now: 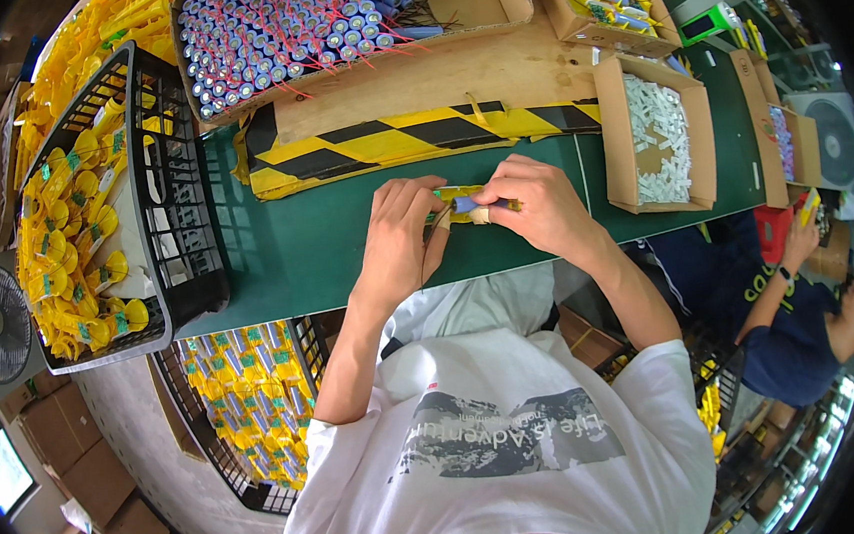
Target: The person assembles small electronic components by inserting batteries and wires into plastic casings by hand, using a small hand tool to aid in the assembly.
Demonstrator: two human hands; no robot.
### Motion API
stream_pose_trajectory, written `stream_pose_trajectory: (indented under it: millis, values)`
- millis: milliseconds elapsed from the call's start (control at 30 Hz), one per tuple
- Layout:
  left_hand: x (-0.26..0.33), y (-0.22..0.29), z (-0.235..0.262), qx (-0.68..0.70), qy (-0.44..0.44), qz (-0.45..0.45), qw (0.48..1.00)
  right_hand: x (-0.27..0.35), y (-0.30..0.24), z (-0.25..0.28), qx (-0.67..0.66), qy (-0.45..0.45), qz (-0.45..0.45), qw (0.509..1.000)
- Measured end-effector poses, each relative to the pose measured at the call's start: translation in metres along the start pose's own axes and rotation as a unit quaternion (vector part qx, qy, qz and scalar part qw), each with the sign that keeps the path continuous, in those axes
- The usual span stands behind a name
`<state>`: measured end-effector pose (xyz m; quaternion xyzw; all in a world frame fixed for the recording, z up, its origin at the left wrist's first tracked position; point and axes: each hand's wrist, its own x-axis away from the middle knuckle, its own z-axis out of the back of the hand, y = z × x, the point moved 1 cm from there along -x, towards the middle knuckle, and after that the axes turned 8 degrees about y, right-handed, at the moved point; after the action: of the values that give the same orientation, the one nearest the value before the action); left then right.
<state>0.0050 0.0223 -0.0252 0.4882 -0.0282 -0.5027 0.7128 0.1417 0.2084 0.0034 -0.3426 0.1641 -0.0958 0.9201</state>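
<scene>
Both my hands meet over the green tabletop and hold one small battery cell [464, 204] with a blue body and a yellow wrapper around part of it. My left hand [402, 227] is closed on its left end, where a bit of green shows by the fingertips. On the other end, my right hand [540, 204] pinches it between thumb and fingers. A tan wrap [480, 217] sits on one of the fingers there. Fingers hide much of the cell. Just beyond lies a board edge with black and yellow striped tape [377, 146].
At the back, a cardboard tray [487, 6] holds blue cells with red wires. A box of small white pieces [616, 142] stands right. Left is a black basket [171, 177] of yellow wrappers; below it, a crate of wrapped cells [247, 402]. A co-worker [784, 339] sits right.
</scene>
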Motion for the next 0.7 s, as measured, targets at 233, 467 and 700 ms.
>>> stream_pose_trajectory:
  millis: [233,467,700]
  values:
    - [-0.0023,-0.0004,0.0020,-0.003,-0.013,-0.004,1.000,-0.0006,-0.0008,0.0009,0.028,-0.011,0.020,0.999]
    - [-0.0022,-0.0003,0.0017,-0.039,-0.021,-0.005,0.999,-0.0017,-0.0094,-0.0001,0.103,-0.004,0.084,0.991]
    - [-0.0033,0.0032,-0.0015,-0.053,-0.026,-0.014,0.998,-0.0043,-0.0084,0.0003,0.110,-0.007,0.066,0.992]
